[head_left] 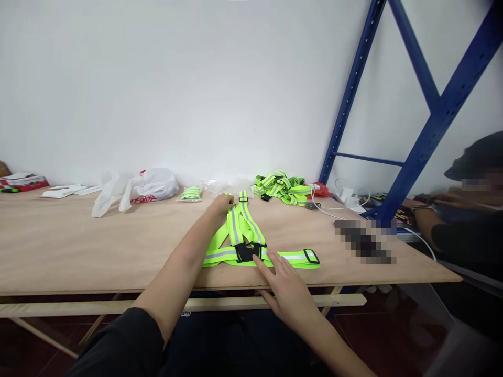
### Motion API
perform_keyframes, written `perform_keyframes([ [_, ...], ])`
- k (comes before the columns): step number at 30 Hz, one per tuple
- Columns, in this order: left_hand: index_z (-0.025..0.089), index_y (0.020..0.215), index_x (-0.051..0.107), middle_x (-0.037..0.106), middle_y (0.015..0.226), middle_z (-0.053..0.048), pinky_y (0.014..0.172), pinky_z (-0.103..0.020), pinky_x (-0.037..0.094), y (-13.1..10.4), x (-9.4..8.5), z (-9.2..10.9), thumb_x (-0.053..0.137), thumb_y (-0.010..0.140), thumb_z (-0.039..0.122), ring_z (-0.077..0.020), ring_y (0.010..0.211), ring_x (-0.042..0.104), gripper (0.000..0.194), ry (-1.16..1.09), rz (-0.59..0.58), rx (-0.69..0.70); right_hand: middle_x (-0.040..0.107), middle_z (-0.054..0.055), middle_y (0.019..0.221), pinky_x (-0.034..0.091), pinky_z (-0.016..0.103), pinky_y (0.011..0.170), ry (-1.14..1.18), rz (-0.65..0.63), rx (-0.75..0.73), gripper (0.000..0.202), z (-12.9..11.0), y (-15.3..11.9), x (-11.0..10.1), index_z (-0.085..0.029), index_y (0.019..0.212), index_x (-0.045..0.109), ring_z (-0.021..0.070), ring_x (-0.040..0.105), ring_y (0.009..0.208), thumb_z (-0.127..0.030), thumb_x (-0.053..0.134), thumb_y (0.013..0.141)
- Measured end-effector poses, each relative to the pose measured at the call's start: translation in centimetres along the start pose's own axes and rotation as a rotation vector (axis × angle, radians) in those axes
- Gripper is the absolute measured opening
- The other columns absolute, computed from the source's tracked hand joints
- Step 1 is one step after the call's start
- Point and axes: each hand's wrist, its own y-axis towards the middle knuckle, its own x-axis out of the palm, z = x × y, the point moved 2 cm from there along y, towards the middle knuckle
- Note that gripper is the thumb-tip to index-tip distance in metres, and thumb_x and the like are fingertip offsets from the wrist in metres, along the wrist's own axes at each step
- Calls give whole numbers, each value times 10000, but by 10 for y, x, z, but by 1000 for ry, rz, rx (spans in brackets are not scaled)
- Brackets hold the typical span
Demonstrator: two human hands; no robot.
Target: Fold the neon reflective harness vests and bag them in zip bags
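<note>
A neon-yellow reflective vest (251,226) made of straps, with grey stripes, lies spread flat on the wooden table in front of me. My left hand (222,204) reaches to its far end, fingers closed around a shoulder strap; the fingertips are partly hidden. Over the vest's near edge, my right hand (287,287) rests with fingers extended, the fingertips by the black buckle (247,252). To the right, the waist strap ends at a black adjuster (312,256). Another adjuster (243,199) sits on the far right strap.
Behind the vest lie a heap of similar vests (281,188), a bagged vest (191,193) and a white plastic bag (155,184). A blurred-out dark object (361,242) is at right. A blue metal rack (422,141) rises there, with another person (471,209) beyond it.
</note>
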Motion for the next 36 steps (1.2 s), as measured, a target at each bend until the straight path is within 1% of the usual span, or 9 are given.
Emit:
perform_keyframes([
  [4,230,1009,752,764,977,-55,828,-279,504,-1,-10,3,584,840,354,-228,924,682,269,28,-83,43,450,229,1507,416,527,1104,-1,8,-13,698,2,0,1,-226,1517,417,371,438,1394,-212,653,860],
  [10,214,1204,706,704,1259,-47,938,-262,477,-23,-69,0,540,898,353,-221,1113,654,375,22,-108,110,467,223,1495,428,528,1089,16,15,-17,672,3,0,0,-226,1514,421,364,441,1392,-227,634,877],
  [13,237,1221,699,696,1278,-33,907,-248,496,-79,-92,-2,540,912,419,-205,1104,665,393,-63,-168,155,470,226,1492,433,530,1085,15,2,-8,660,2,1,-2,-222,1501,445,369,460,1376,-215,638,870],
  [16,308,1295,653,651,1352,-15,922,-248,510,-163,-103,-3,566,892,525,-207,1166,644,465,-197,-213,90,475,215,1493,428,532,1096,34,11,-1,665,4,1,-2,-231,1501,448,363,466,1375,-205,638,865],
  [19,309,1394,575,594,1423,-38,970,-303,521,-245,-99,-2,608,850,593,-249,1227,615,614,-383,-212,-5,467,199,1506,432,541,1093,78,6,-3,653,10,0,-1,-251,1500,452,362,459,1383,-221,628,872],
  [22,275,1342,624,617,1393,-53,1055,-376,478,-292,-85,-5,658,813,598,-296,1256,590,621,-475,-111,-79,423,186,1543,446,542,1084,115,-31,-7,636,13,0,-6,-262,1497,457,370,442,1396,-314,641,890],
  [26,276,1260,680,663,1327,-41,1089,-384,449,-301,-70,-12,684,802,579,-296,1244,596,549,-522,-19,-109,456,157,1527,466,518,1075,166,-5,-37,626,9,6,-22,-253,1466,492,346,470,1377,-456,649,895],
  [29,278,1243,690,674,1308,-38,1090,-377,452,-294,-66,-14,696,799,562,-284,1229,608,527,-578,3,-95,580,145,1396,484,483,1059,196,104,-90,467,-1,19,-29,-218,1371,574,309,542,1302,-386,599,936],
  [36,266,1193,722,701,1256,-51,1041,-362,501,-294,-64,-11,716,789,526,-280,1170,646,481,-660,67,-73,679,102,1012,578,337,709,191,186,-30,308,-9,44,-15,-200,1219,635,242,697,876,-295,601,927],
])
